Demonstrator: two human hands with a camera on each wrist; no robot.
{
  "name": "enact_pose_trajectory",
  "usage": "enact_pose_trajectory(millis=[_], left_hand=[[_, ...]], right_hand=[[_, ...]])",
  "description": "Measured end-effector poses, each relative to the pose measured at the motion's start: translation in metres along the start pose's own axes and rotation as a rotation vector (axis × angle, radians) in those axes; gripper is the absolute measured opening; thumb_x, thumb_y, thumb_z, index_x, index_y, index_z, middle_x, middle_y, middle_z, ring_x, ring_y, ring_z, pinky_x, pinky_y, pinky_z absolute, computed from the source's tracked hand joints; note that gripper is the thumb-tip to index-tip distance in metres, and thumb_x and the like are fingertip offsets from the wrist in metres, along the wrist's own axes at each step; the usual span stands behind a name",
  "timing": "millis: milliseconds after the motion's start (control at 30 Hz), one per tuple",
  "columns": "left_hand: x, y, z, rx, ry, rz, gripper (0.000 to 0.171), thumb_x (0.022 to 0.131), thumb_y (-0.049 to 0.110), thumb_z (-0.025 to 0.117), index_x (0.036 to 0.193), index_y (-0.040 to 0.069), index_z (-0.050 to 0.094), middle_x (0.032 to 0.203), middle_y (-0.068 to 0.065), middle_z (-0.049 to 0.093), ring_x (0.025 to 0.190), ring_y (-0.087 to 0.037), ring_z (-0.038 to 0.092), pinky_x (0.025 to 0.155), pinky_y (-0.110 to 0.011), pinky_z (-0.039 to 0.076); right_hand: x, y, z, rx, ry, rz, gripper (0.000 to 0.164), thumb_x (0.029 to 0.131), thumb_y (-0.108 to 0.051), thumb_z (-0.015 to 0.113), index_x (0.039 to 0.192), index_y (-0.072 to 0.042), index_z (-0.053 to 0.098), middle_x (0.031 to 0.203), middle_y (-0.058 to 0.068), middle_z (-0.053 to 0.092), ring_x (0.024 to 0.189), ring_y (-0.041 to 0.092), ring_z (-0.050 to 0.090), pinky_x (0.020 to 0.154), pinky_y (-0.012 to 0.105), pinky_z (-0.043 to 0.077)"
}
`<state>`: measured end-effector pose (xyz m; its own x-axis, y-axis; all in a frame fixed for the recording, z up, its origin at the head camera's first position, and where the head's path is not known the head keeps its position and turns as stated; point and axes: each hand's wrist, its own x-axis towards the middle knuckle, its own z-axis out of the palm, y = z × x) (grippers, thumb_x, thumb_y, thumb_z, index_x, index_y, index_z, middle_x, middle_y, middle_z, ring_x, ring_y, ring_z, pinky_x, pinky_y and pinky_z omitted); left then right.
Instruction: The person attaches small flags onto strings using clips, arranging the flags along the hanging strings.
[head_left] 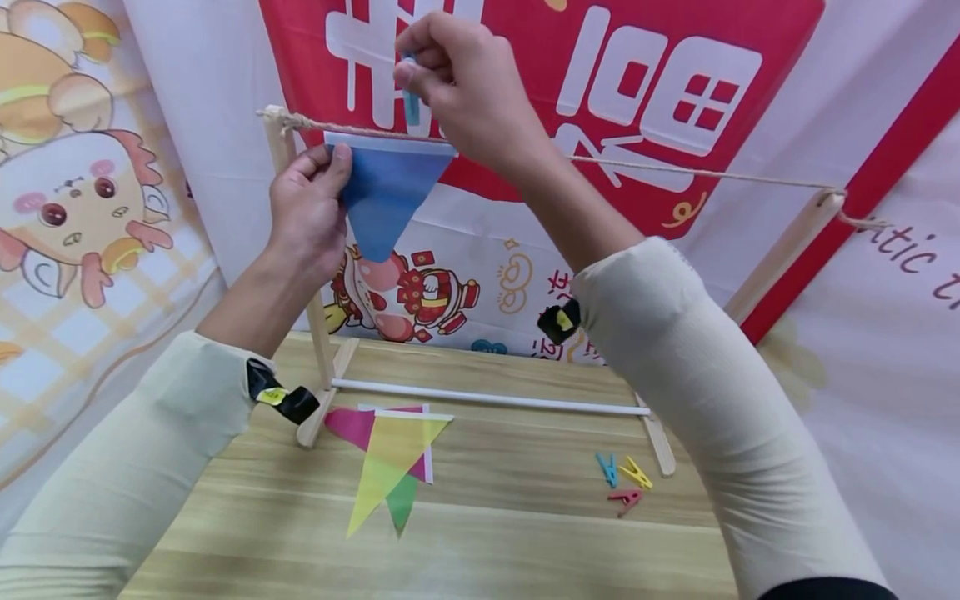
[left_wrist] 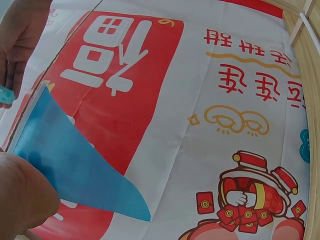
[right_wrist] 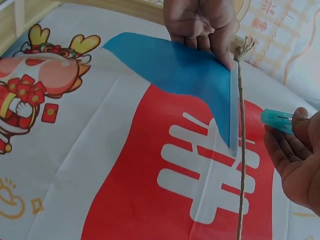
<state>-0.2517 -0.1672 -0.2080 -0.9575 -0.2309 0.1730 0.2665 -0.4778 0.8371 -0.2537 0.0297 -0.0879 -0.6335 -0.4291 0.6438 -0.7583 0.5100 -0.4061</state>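
Observation:
A blue triangular pennant (head_left: 392,187) with a white top strip hangs point down along the twine (head_left: 675,169). My left hand (head_left: 309,208) pinches its upper left corner between thumb and fingers, close to the left post. Above the twine, my right hand (head_left: 480,92) pinches a light-blue clothespin (head_left: 412,98), which points downward and stays apart from the pennant. In the right wrist view the same clothespin (right_wrist: 278,120) is beside the twine (right_wrist: 242,165), and the pennant (right_wrist: 175,67) lies on the twine's other side. The left wrist view shows the pennant (left_wrist: 75,160) beyond the left hand (left_wrist: 25,195).
Wooden posts (head_left: 787,250) carry the twine, with a white rod (head_left: 487,396) between their feet. Yellow, green and magenta pennants (head_left: 390,458) overlap on the wooden table (head_left: 525,550). Blue, yellow and red clothespins (head_left: 625,501) lie at the right. A printed cloth (head_left: 480,225) hangs behind.

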Motion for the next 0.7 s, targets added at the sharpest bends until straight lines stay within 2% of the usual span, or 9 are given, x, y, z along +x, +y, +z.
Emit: enact_pose_trajectory(millis=[233,433,700], left_hand=[[-0.001,0.000,0.000,-0.031,0.041,-0.003,0.044,0.100,0.029,0.082,0.141,0.015,0.077,0.158,-0.001,0.062,0.153,-0.021,0.054,0.139,-0.042,0.039],[-0.002,0.000,0.000,-0.064,0.054,0.009,0.041,0.099,0.027,0.084,0.138,0.013,0.079,0.156,-0.003,0.063,0.152,-0.024,0.055,0.140,-0.044,0.036],[-0.004,0.000,0.000,-0.097,0.070,0.026,0.037,0.098,0.023,0.085,0.133,0.011,0.083,0.152,-0.005,0.066,0.151,-0.023,0.058,0.140,-0.043,0.037]], right_hand=[[0.011,-0.007,0.017,-0.009,0.005,0.019,0.033,0.114,-0.022,0.066,0.141,-0.004,0.071,0.127,0.010,0.076,0.103,0.009,0.067,0.108,0.014,0.058],[0.018,-0.010,0.025,0.015,-0.001,0.040,0.030,0.114,-0.023,0.065,0.138,-0.006,0.072,0.122,0.009,0.074,0.098,0.007,0.064,0.104,0.013,0.058],[0.022,-0.010,0.030,0.060,0.036,0.068,0.028,0.113,-0.024,0.066,0.135,-0.007,0.074,0.117,0.007,0.073,0.094,0.006,0.062,0.096,0.015,0.060]])
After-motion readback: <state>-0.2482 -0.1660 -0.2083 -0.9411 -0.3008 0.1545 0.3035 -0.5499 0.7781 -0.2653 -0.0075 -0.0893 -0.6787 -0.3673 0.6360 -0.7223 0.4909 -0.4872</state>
